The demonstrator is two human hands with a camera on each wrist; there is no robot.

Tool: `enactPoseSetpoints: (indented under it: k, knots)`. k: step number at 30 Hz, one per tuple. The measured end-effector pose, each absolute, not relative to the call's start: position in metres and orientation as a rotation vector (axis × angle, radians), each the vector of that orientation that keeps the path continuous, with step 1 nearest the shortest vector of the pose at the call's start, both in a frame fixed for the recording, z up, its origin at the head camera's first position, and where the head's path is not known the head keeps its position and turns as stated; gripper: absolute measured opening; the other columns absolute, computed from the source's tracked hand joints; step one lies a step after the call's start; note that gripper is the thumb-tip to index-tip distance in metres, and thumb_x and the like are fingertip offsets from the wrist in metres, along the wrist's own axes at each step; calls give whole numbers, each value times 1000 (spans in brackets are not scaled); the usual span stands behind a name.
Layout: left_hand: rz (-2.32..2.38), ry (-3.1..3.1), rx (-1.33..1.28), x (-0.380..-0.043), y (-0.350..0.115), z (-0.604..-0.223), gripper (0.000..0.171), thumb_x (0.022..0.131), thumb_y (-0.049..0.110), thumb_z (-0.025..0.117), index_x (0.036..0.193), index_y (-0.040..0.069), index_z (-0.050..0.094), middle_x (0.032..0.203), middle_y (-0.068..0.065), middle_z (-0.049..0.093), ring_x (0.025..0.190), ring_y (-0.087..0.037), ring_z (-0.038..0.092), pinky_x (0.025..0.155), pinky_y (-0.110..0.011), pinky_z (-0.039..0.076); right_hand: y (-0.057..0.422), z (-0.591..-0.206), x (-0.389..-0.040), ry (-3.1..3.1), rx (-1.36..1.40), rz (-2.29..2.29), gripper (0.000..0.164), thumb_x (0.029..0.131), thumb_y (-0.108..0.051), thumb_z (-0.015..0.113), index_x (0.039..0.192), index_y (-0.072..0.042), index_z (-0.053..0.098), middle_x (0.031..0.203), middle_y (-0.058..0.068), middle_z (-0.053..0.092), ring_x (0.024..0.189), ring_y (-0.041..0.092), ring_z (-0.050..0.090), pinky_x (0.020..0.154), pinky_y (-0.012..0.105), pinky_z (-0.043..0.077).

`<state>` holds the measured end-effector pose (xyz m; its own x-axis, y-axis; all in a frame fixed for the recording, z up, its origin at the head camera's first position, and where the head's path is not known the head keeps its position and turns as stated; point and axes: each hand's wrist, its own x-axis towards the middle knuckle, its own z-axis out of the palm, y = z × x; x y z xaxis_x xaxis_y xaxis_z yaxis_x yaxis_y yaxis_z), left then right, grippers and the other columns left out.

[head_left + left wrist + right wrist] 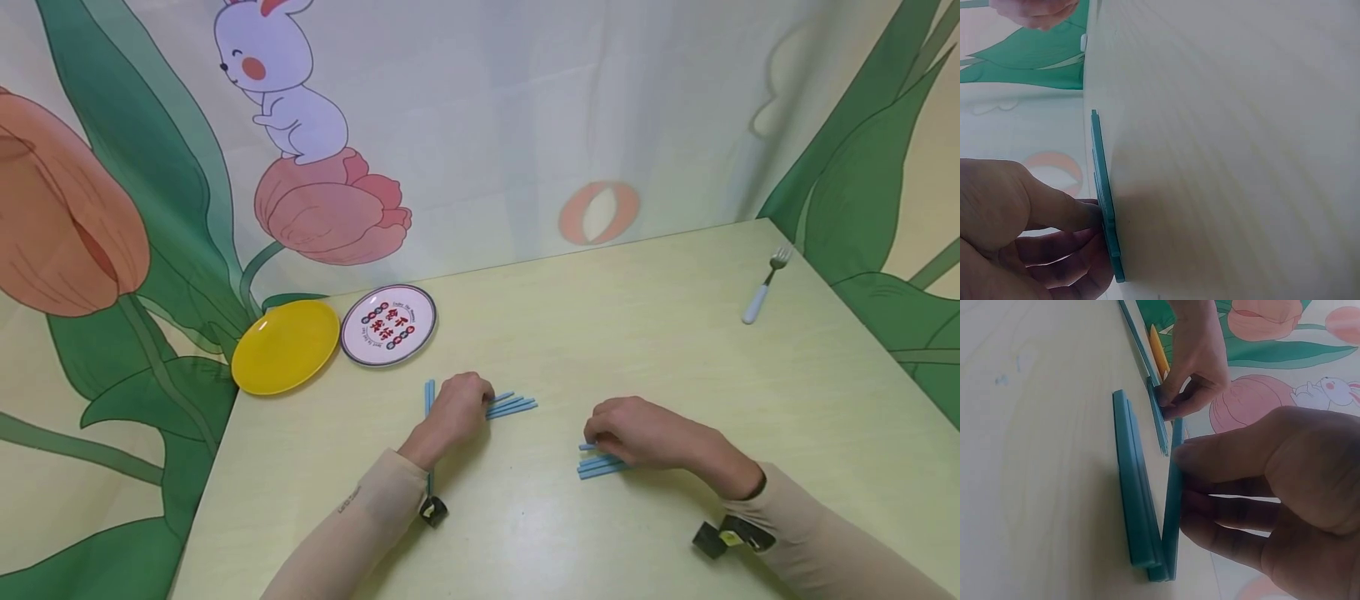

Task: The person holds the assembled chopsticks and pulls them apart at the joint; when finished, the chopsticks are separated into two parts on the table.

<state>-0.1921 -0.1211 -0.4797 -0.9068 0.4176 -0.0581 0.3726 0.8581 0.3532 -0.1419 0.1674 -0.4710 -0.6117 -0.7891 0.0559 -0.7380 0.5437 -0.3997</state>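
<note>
My left hand (459,408) is bent over a small fan of thin blue sticks (517,407) lying on the table. In the left wrist view, its thumb and fingertips pinch at the near end of the blue sticks (1104,181). Farther right, my right hand (641,429) pinches one blue stick (1174,494) between thumb and fingers. That stick is tilted, one end raised off the other blue sticks (1130,481), which lie flat beside it. More blue sticks (429,392) run lengthwise left of my left hand, partly hidden by the wrist.
A yellow plate (287,347) and a white plate with red lettering (388,326) sit at the table's back left edge. A fork with a white handle (756,303) lies at the back right. Behind the table (525,533) hangs a printed curtain (480,125).
</note>
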Motion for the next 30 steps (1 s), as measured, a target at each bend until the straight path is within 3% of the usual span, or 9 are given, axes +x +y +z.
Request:
enactPoseSetpoints:
  k: [30]
  knots:
    - [504,3047,773,-186,-134,-475,15,84,-1,65,92,3,77,84,-7,70,79,-20,64,73,-33,53,165,-476,-143,2604,-1348,-547,10,86,-7,69,83,-17,71,78,-13,60,73,0,51,71,23,49]
